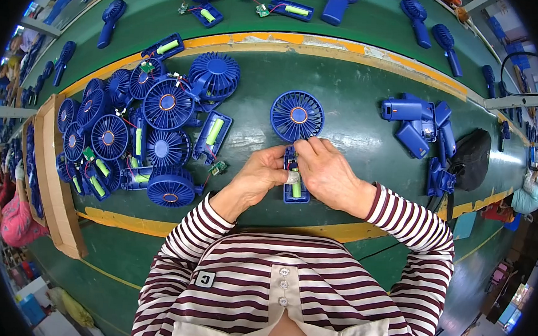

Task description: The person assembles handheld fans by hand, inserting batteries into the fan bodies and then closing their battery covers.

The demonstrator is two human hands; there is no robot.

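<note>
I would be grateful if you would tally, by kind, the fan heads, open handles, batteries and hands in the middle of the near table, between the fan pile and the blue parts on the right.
Round blue fan head: 1
Open blue handle: 1
Green battery: 1
Hands: 2, the left hand and right hand
Total: 5

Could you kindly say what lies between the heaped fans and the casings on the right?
Head view: a blue fan, with the left hand and right hand on its open handle.
</note>
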